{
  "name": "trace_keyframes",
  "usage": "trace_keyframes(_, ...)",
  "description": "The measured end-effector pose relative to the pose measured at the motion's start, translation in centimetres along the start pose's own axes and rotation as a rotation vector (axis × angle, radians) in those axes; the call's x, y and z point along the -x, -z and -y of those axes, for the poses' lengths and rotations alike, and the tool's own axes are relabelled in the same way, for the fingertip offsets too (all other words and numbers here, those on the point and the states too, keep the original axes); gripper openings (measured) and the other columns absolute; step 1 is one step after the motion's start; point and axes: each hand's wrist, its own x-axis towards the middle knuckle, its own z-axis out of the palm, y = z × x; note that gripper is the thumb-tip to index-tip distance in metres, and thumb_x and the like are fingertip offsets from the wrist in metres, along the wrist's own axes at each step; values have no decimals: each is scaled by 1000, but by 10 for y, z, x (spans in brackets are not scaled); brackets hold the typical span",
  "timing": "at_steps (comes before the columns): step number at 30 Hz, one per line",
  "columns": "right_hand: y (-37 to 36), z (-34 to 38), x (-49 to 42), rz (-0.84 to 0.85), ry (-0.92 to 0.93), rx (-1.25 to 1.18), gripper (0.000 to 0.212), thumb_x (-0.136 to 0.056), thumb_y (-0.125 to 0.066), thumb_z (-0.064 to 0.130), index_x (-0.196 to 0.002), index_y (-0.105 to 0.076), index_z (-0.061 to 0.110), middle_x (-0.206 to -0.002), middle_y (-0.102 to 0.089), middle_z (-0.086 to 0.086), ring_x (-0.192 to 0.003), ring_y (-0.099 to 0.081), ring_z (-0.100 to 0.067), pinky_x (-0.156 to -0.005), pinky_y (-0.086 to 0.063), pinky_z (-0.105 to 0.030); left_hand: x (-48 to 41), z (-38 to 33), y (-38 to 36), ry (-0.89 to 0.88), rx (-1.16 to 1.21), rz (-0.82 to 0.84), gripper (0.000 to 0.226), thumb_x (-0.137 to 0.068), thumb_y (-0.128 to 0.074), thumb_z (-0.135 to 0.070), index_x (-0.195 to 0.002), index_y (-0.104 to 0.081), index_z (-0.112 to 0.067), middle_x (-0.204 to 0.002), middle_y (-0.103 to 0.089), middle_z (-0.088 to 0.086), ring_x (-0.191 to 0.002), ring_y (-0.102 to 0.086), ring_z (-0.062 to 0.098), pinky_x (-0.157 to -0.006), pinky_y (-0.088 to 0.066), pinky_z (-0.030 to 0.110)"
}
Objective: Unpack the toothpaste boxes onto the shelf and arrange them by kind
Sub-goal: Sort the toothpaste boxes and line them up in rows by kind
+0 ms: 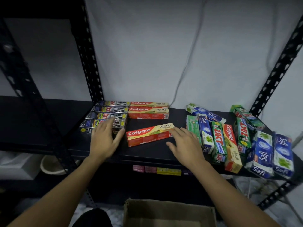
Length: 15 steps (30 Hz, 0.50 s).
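Two hands: left hand (103, 140) flat, fingers spread over the black boxes (105, 116), gripping nothing; right hand (185, 143) open, fingertips touching the loose Colgate box (147, 135).
Loose Colgate box: on the shelf (147, 154), tilted.
Colgate pair (148, 112): at its 12 o'clock.
Mixed pile (237, 140): at 3 o'clock.

Likely a shop storeroom: a black slotted-steel shelf (144, 124) against a bare white wall (147, 46), many branded toothpaste boxes (148, 112) on it, an open cardboard carton (168, 212) below it.
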Motion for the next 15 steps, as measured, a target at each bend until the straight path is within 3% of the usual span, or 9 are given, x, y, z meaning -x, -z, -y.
trace_keyframes(4, -13, 16, -21, 9, 45, -70, 58, -99, -49, 51, -150, -38, 27, -157, -37, 3, -145, -29, -21, -118, -23, -42, -17, 17, -14, 44, -80, 49, 73, -98, -38, -64, -155, -30, -19, -158, -38, 6, -149, -28, 24, -122, -16, 51)
trace_keyframes(9, -42, 14, -46, 58, -24, -29, 65, -98, -40, 60, -155, -24, 33, -163, -23, -1, -150, -16, -27, -121, -15, -51, -23, 26, -29, 25, -126, 96, 81, -93, -19, -73, -158, -24, -26, -164, -26, -2, -154, -13, 20, -125, -4, 47)
trace_keyframes(15, -64, 15, -62, -63, -216, -74, 63, -97, -44, 57, -150, -37, 25, -158, -35, -2, -137, -38, -32, -111, -35, -51, -21, 26, -32, 14, -170, 81, 78, -92, -16, -71, -153, -39, -28, -163, -30, -5, -153, -16, 17, -124, 0, 48)
